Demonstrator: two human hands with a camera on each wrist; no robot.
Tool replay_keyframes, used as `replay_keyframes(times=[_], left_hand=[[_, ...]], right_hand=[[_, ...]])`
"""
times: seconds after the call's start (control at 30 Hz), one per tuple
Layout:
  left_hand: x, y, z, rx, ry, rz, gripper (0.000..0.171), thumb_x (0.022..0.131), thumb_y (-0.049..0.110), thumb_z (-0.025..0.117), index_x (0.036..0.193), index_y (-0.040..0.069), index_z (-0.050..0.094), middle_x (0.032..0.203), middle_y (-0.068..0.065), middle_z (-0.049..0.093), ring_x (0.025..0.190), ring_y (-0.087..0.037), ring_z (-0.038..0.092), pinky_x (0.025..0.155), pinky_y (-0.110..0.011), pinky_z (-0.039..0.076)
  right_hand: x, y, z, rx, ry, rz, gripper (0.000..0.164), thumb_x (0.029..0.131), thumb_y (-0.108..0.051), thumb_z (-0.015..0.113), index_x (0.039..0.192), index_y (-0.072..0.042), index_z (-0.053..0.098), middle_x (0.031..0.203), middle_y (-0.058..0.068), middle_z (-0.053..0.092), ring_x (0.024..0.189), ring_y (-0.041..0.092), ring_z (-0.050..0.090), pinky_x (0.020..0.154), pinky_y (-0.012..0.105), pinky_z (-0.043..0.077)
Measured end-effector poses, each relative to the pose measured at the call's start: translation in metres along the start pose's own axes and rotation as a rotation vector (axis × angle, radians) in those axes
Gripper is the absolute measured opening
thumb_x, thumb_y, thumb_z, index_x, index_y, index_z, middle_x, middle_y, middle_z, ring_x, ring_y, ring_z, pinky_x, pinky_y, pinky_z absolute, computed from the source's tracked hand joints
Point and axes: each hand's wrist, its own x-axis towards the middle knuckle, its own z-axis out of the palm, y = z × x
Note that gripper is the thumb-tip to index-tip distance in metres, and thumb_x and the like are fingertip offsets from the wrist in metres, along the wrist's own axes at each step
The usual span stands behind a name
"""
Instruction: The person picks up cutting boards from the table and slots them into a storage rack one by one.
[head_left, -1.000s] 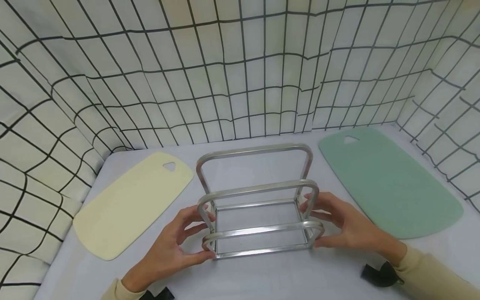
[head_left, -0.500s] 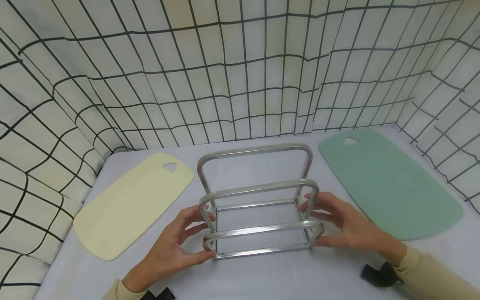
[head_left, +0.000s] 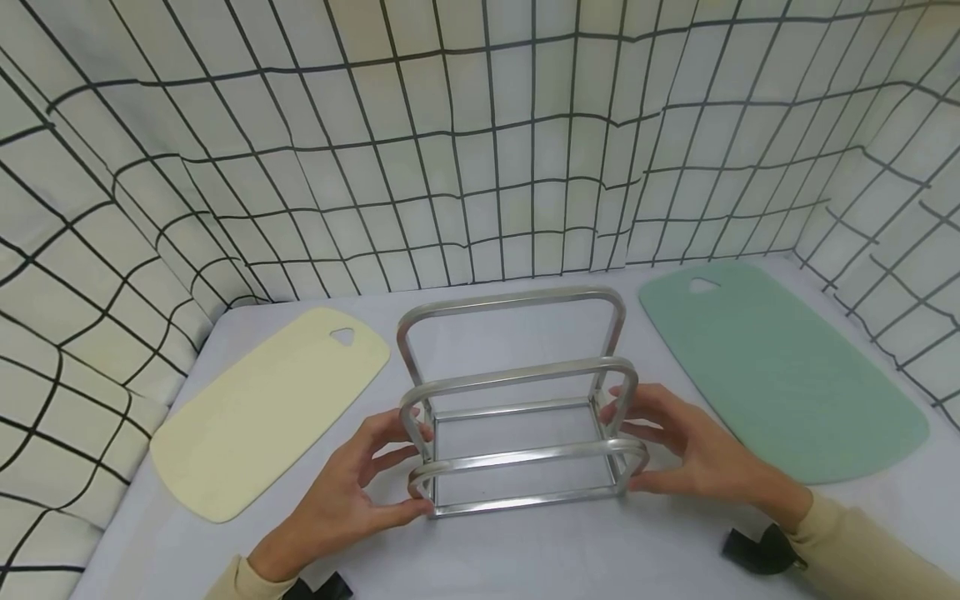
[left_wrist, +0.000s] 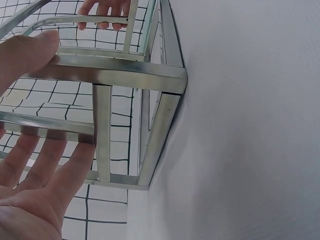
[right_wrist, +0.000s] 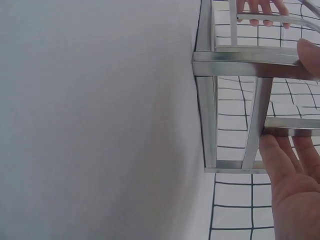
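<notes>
A silver metal rack [head_left: 517,379] with three rounded bars of stepped height stands on the white tabletop. My left hand [head_left: 345,492] grips its left end, thumb at the front corner and fingers at the upright behind. At the opposite end, my right hand [head_left: 697,450] holds the rack in the same way. In the left wrist view, the left fingertips [left_wrist: 77,155] press against a side bar of the frame [left_wrist: 120,75]. The right wrist view has the right thumb and fingers on the rack's metal bars [right_wrist: 240,65].
To the left lies a pale yellow cutting board [head_left: 262,417] with a small handle hole. A larger green cutting board [head_left: 780,375] lies flat on the right, near the right forearm. White cloth with a black grid [head_left: 480,150] rises behind and at both sides.
</notes>
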Motion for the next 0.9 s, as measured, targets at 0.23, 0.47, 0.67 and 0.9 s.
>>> replay_keyframes(times=[0.23,0.47,0.67,0.9], left_hand=[[0.0015,-0.0024,-0.0004,0.002,0.005,-0.007,0.087,0.075,0.006,0.092,0.145,-0.002,0.041,0.132,-0.01,0.059,0.123,-0.007,0.061,0.101,-0.03,0.06],[0.0018,-0.0034,-0.0006,0.013,0.002,-0.043,0.087,0.075,0.008,0.092,0.145,0.0,0.041,0.133,-0.009,0.059,0.122,-0.006,0.06,0.101,-0.029,0.06],[0.0022,-0.0037,0.0004,0.003,0.005,-0.054,0.087,0.074,0.007,0.092,0.145,0.002,0.042,0.132,-0.01,0.06,0.122,-0.006,0.061,0.102,-0.026,0.059],[0.0048,-0.0044,-0.0011,0.009,0.01,-0.005,0.087,0.075,0.006,0.092,0.146,0.0,0.042,0.132,-0.012,0.059,0.123,-0.007,0.061,0.102,-0.024,0.058]], right_hand=[[0.003,-0.0028,-0.0003,0.015,0.002,0.0,0.088,0.074,-0.003,0.09,0.147,0.002,0.041,0.139,0.009,0.058,0.137,0.003,0.056,0.113,0.023,0.05],[0.0039,-0.0007,-0.0001,0.005,0.004,-0.005,0.089,0.074,-0.002,0.09,0.147,0.003,0.041,0.139,0.009,0.058,0.137,0.002,0.055,0.113,0.023,0.05],[0.0039,0.0006,0.0004,0.019,0.007,-0.004,0.087,0.074,-0.001,0.089,0.147,0.001,0.041,0.14,0.01,0.057,0.137,0.003,0.055,0.113,0.024,0.05],[0.006,0.0011,-0.0005,0.016,0.011,-0.008,0.087,0.074,0.0,0.089,0.147,0.002,0.041,0.14,0.007,0.058,0.136,0.004,0.056,0.113,0.024,0.05]])
